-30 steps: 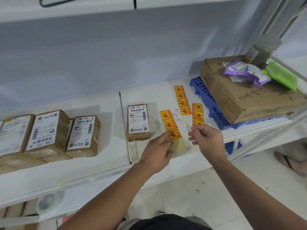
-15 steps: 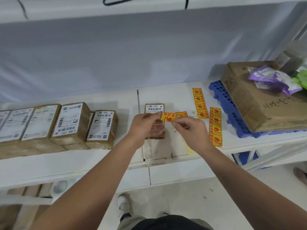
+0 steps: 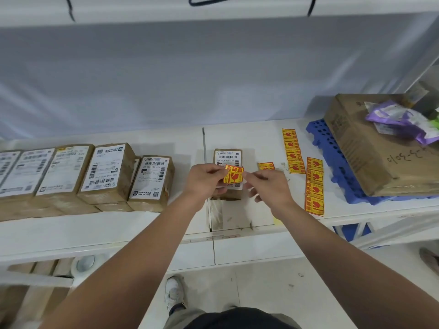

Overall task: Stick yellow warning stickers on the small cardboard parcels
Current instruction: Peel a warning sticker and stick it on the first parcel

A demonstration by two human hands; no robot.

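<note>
A small cardboard parcel (image 3: pixel 228 155) with a white shipping label lies alone at the middle of the white shelf. Just above it I hold one yellow warning sticker (image 3: pixel 233 174) with red print. My left hand (image 3: pixel 206 180) pinches its left edge and my right hand (image 3: pixel 268 186) pinches its right edge. The hands cover the parcel's lower half. Another piece of sticker (image 3: pixel 266 166) shows behind my right hand. Two strips of yellow stickers (image 3: pixel 314 186) lie on the shelf to the right.
A row of labelled small parcels (image 3: pixel 107 173) stands along the shelf at the left. At the right a large cardboard box (image 3: pixel 370 150) rests on a blue perforated crate (image 3: pixel 337 162), with purple bags (image 3: pixel 401 118) on top. The shelf (image 3: pixel 142 229) edge runs in front.
Both hands lifted a sticker off the shelf and brought it over the lone parcel. The view has shifted left, so the parcel row shows more fully.
</note>
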